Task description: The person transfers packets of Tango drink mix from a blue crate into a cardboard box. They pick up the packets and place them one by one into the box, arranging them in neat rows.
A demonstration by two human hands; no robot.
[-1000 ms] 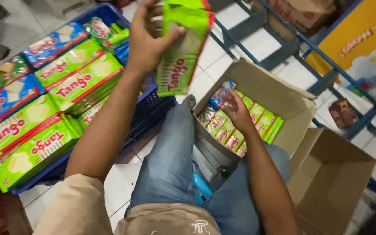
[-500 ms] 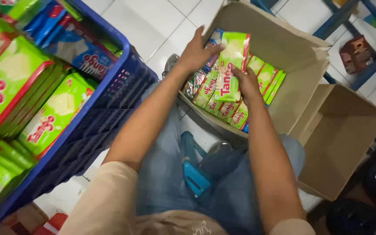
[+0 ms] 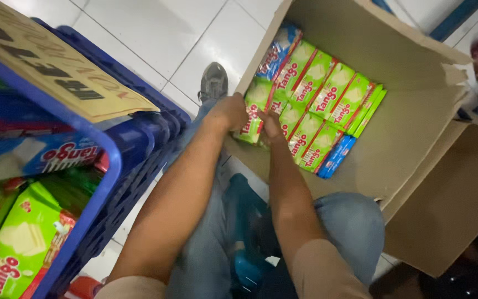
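Green packet now tucked into box by both hands

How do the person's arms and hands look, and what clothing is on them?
Both forearms are bare. The left hand and the right hand wear no gloves, and no ring or watch shows. Short beige sleeves cover only the upper arms, at the bottom edge of the picture. Blue jeans cover the legs below.

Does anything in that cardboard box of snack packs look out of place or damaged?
Mostly green packs fill the cardboard box, but two blue packs break the pattern: one at the far end, one at the near edge. The box's right rim looks torn. Both hands, left and right, press on packs at the box's near-left corner.
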